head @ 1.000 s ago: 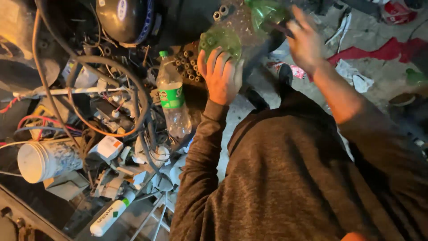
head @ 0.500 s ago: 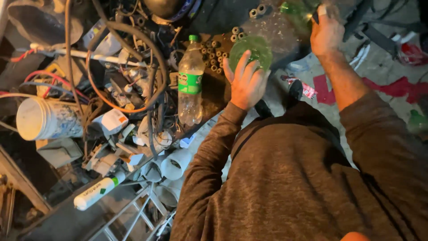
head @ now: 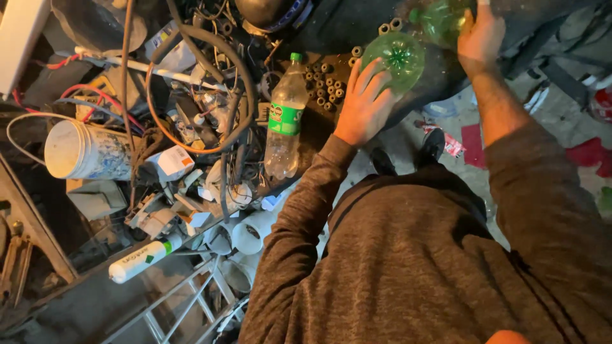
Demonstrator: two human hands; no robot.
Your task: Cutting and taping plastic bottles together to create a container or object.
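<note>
My left hand (head: 364,102) rests with spread fingers against the base of a green plastic bottle (head: 400,56) that lies on its side on the dark bench. My right hand (head: 479,33) grips the same bottle near its neck end at the top edge of the view. Just left of my left hand lie several small metal nuts (head: 326,84). A clear plastic bottle with a green label and green cap (head: 285,121) lies left of those.
Tangled cables and hoses (head: 197,95) cover the bench's left. A white bucket (head: 83,150) lies on its side at far left. White pipe pieces (head: 250,233) and a white tube (head: 141,258) sit lower. Below right: a littered floor (head: 561,121) and my shoes (head: 431,146).
The view has shifted, so the bench clutter sits lower and further right in frame. Both hands stay on the green bottle, and my right hand has moved nearer its neck end.
</note>
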